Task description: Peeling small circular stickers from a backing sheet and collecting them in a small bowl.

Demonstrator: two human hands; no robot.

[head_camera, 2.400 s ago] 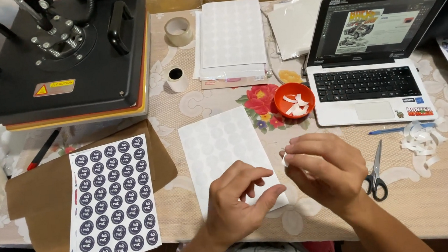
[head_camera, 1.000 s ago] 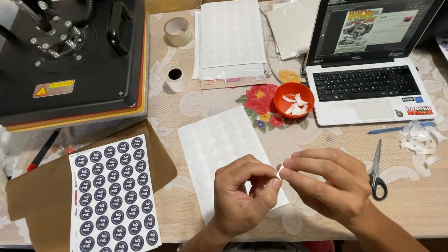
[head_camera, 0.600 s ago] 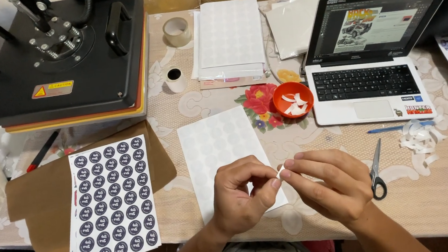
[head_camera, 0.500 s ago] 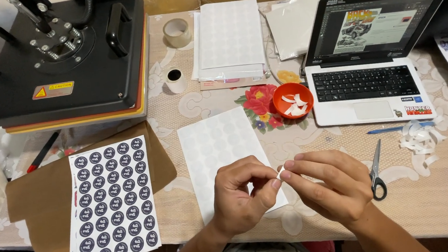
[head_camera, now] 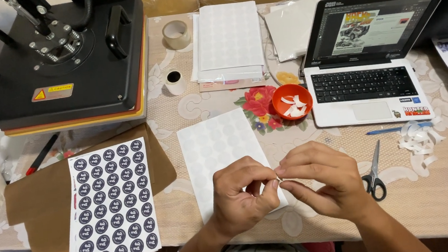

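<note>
My left hand (head_camera: 241, 195) and my right hand (head_camera: 323, 182) meet fingertip to fingertip above the near edge of a white sheet of blank round stickers (head_camera: 221, 153). Between the pinching fingers is a small white sticker piece (head_camera: 278, 179). Both hands pinch it; which one bears it I cannot tell. Left of the white sheet lies a sheet of dark round printed stickers (head_camera: 112, 206) on a brown paper (head_camera: 42, 207).
A black heat press (head_camera: 61, 54) fills the back left. An open laptop (head_camera: 369, 59) stands at the back right, an orange bowl (head_camera: 292, 101) with white scraps beside it. Scissors (head_camera: 374, 175), a blue pen (head_camera: 397, 128), paper scraps (head_camera: 417, 139), tape rolls (head_camera: 176, 34) and a stack of white sheets (head_camera: 227, 39) lie around.
My hands came together from slightly apart and now pinch the small white piece between them. In the last second they have stayed nearly still.
</note>
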